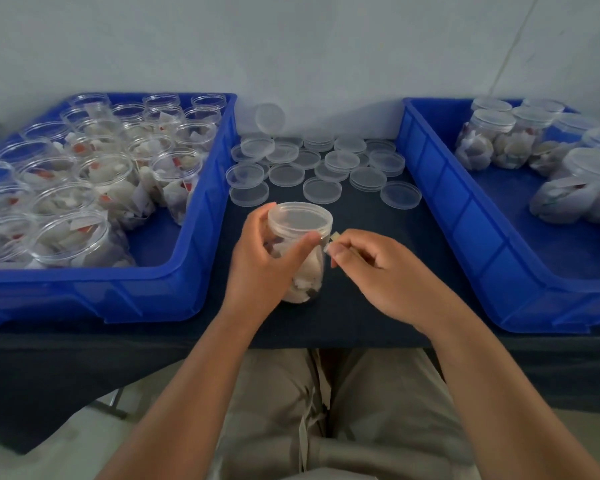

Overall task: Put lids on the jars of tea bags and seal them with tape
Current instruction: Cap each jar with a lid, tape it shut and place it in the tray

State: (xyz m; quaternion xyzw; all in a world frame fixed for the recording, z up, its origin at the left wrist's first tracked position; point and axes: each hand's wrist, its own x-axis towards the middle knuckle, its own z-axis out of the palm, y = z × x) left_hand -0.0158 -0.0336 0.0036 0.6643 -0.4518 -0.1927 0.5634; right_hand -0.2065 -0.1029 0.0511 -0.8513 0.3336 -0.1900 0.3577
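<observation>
Head view, frame centre: left hand [260, 268] wraps the jar [309, 271], lid [299, 220] on, right hand [378, 268] pinches tape [334, 237] at the lid's edge; sealing step, next likely pressing it down.

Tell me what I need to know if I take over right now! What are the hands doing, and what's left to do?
Left hand grips the jar, which is upright.
Right hand pinches a small strip, apparently tape, at the rim of the lid.
Done: the lid is on this jar, and capped jars sit in the right bin. I cannot tell whether those are taped.
Left: tape this jar. Many open jars wait in the left bin. Spare lids lie between the bins.
</observation>
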